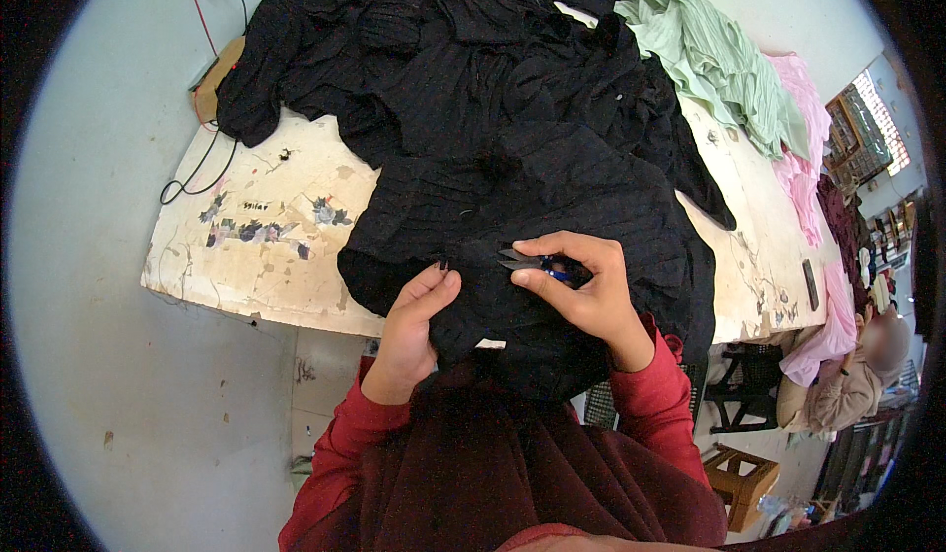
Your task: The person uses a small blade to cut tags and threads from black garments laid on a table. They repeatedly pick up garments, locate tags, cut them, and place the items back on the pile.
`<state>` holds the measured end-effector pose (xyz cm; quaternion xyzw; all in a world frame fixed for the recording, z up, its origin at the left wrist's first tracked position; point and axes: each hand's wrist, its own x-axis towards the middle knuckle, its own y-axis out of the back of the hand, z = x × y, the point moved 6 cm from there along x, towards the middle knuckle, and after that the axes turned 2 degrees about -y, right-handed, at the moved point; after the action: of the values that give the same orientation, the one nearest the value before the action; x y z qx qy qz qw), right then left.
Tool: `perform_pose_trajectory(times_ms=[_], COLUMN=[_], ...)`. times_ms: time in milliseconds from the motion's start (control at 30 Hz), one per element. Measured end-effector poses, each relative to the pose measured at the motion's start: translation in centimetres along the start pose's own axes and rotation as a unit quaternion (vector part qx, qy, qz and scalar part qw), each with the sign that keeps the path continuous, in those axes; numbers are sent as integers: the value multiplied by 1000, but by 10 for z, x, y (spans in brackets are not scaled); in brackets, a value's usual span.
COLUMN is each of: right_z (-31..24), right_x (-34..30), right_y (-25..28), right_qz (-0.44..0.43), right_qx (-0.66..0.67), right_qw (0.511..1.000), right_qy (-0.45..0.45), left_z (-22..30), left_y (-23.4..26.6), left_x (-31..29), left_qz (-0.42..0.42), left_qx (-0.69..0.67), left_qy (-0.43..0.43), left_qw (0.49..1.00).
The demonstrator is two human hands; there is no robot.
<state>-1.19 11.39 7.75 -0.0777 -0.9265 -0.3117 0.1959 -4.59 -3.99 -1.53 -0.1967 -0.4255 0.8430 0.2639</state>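
A large black pleated garment (552,182) lies bunched over the table and hangs past its near edge. My left hand (416,320) is closed in a pinch at the garment's near part, with a bit of black cloth or thread showing at the fingertips. Between the thumb and fingers of my right hand (596,291) is a pair of thread snips (514,259) with dark and blue handles. Their blades stand apart and point left toward the left hand, above the black cloth. The right hand's lower fingers are partly hidden.
The worn pale table (286,281) has peeling stickers. A light green cloth (719,54) and pink cloth (803,148) lie along its right side. A small dark object (810,284) rests near the right edge. At left is a brown box (219,81) with cables. Another person (847,384) sits at right.
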Motion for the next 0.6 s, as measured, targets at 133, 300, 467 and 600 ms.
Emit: perform_pose_trajectory(times_ms=[133,300,467,600], right_z=[1,-5,-2,-4], right_x=[1,2,1,-4], right_y=[-2,-2,4,6], right_qz=[-9,0,15,9], right_qx=[11,-4,5,60], right_qw=[1000,1000,999,998], right_qy=[-5,10,-40,-20], left_z=[-2,0,7,12], left_y=[1,0,-2,-2], left_x=[1,0,-3,-6], left_qz=[-9,-19,-10,-1], left_qx=[-13,-15,41,102], left_qy=[3,1,-44,-79], left_qw=[1000,1000,998,992])
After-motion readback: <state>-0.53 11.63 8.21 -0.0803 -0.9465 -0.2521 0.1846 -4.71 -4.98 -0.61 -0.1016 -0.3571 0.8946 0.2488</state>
